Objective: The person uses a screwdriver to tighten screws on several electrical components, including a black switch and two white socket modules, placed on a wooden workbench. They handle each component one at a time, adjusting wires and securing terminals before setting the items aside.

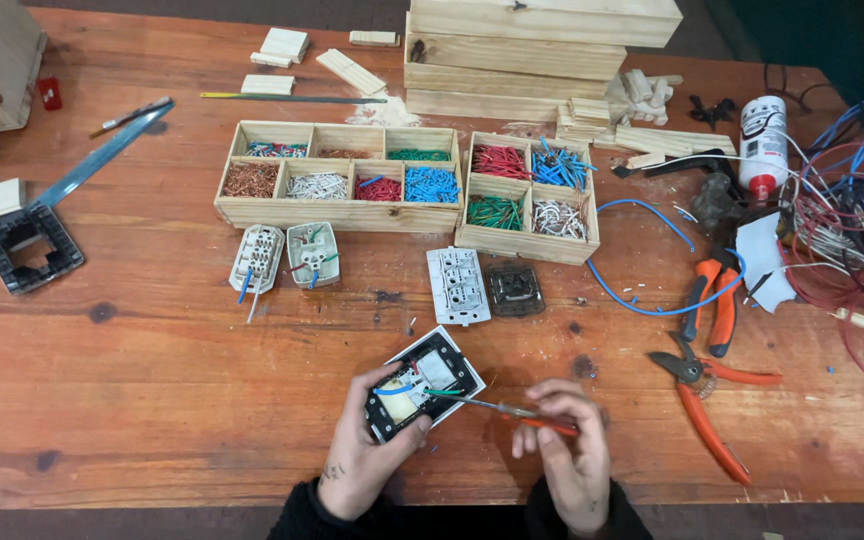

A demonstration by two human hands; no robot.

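My left hand [360,455] grips a wall switch module [422,383], face down, with its black frame and white back plate tilted on the wooden table [152,390]. A short blue wire and a green wire stick out of its terminals. My right hand [567,450] holds a thin screwdriver [497,408] with a red handle, its metal tip resting on the back of the module. Both hands sit at the near edge of the table.
Two wooden trays [337,175] [529,195] hold sorted coloured wire pieces. More switch modules [282,258] [459,285] [516,290] lie before them. Orange pliers [709,305] and cutters [707,400] lie to the right, near a wire tangle [842,220]. A black frame [30,250] sits left.
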